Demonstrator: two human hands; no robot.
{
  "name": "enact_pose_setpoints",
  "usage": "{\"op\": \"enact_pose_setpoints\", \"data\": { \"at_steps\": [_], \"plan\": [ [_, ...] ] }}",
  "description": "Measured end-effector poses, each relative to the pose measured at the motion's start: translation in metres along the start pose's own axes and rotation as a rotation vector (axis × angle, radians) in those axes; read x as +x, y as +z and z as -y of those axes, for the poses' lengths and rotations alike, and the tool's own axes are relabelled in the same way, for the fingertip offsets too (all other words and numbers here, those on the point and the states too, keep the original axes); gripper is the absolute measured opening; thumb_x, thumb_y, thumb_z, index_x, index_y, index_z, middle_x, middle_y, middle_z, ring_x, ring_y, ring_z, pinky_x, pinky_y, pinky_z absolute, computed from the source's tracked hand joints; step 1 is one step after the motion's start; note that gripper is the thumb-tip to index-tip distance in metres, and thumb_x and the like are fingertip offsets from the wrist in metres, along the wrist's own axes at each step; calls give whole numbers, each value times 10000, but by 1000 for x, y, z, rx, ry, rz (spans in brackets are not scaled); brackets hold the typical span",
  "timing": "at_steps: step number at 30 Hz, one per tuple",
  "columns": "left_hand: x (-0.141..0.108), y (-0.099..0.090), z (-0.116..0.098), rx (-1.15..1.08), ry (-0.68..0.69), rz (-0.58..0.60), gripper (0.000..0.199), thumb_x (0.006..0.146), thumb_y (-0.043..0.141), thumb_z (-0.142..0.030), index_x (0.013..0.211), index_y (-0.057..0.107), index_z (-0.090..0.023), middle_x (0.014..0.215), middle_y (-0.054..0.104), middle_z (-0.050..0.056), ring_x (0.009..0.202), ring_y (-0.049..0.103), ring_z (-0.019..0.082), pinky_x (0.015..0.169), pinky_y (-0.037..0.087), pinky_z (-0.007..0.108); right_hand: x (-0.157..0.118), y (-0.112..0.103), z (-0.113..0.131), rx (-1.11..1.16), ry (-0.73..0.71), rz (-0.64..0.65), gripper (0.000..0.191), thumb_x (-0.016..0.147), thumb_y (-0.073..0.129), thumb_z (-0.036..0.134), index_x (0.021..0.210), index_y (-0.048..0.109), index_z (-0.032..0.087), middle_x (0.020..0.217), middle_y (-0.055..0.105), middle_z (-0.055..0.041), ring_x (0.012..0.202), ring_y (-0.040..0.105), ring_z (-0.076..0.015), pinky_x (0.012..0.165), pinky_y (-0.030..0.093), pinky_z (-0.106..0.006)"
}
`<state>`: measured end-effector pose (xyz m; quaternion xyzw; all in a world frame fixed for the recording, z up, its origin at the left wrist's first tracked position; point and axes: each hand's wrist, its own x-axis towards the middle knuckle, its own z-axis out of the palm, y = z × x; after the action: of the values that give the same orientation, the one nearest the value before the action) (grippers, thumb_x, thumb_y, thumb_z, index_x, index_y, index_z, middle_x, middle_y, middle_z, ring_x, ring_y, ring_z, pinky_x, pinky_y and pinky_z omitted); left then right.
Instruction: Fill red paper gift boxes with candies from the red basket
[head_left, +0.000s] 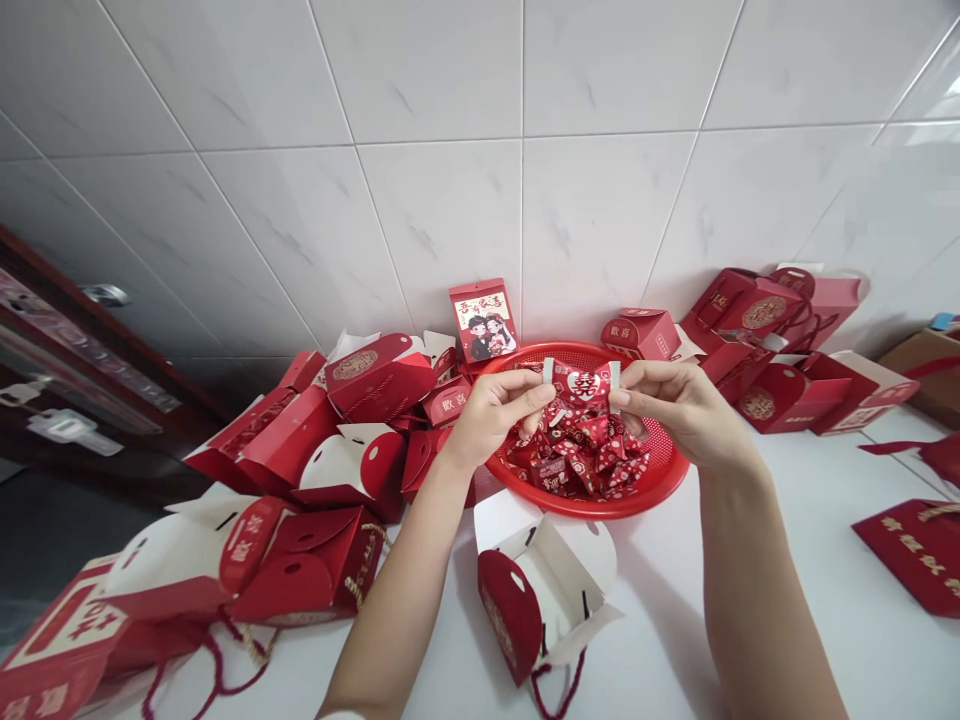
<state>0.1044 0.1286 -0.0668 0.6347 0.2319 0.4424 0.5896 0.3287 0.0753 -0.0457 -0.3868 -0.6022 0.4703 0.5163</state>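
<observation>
A red wrapped candy [582,386] with white crimped ends is stretched between both hands. My left hand [499,412] pinches its left end, and my right hand [671,405] pinches its right end. Just below it, a red plastic basket [600,508] holds a heap of red wrapped candies [589,455]. Between my forearms, in front of the basket, a small red gift box [510,610] stands with its flaps open, showing a white inside with dark cord ends and no candy visible in it.
Many red gift boxes [379,375] crowd the left side. More boxes [787,390] stand at the back right, and a red bag [915,555] lies at the right edge. A tiled wall [442,220] rises behind; a dark cabinet with keys [75,430] is far left.
</observation>
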Motion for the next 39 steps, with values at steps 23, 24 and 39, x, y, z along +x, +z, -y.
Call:
{"op": "enact_pose_setpoints", "data": {
  "at_steps": [23,24,39],
  "plan": [
    [-4,7,-3,178,169,-237,490,776,820,-291,1227,669,-176,980,787,68,943,740,213,857,596,311,1,5,0,-73,80,10,368,650,934,421,780,682,186,704,745,-38,654,696,-183,656,561,-296],
    [-4,7,-3,172,167,-242,499,775,822,-294,1233,666,-173,979,790,69,941,742,213,862,597,314,2,5,-1,-60,90,18,369,656,932,421,770,674,183,683,739,-35,646,691,-178,651,556,-288],
    [0,11,3,-37,-15,-95,391,723,875,-386,1037,789,-168,945,794,69,841,725,200,776,600,319,5,1,-8,25,28,55,284,734,886,420,789,744,180,743,745,-37,653,694,-158,659,588,-272]
  ]
}}
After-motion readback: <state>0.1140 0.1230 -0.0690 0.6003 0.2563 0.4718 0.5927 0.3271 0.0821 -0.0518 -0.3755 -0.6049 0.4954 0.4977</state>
